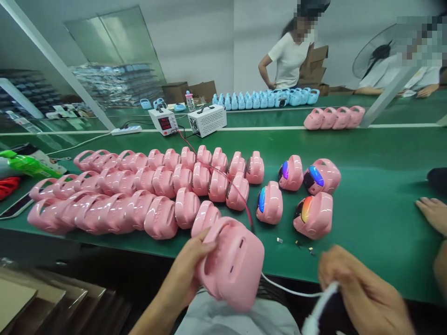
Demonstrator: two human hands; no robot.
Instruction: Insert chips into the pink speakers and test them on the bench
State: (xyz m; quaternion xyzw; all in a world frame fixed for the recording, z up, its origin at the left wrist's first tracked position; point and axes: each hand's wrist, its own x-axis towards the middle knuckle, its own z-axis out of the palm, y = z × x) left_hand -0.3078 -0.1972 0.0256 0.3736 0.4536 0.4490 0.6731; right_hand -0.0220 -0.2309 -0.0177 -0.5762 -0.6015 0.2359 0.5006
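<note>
My left hand (pixel 186 263) is closed around the handle of a pink speaker-like device (pixel 244 274), held tilted above my lap at the bench's front edge. Two small slots show on the face turned to me. Lower right, my right hand (pixel 366 291) is blurred, its fingers pinched on a white cable (pixel 291 292) with a thick plug end. The cable runs back toward the pink device; where it ends behind it is hidden. Just beyond stand pink devices with glowing coloured fronts, such as a blue-lit one (pixel 274 204) and an orange-lit one (pixel 319 216).
Rows of pink devices (pixel 160 218) fill the left of the green bench (pixel 377 195). Tiny parts (pixel 280 240) lie near its front edge. A power supply (pixel 164 122) with a red lead stands behind. Another person's hand (pixel 433 214) rests at right. Blue devices (pixel 265 100) line the far bench.
</note>
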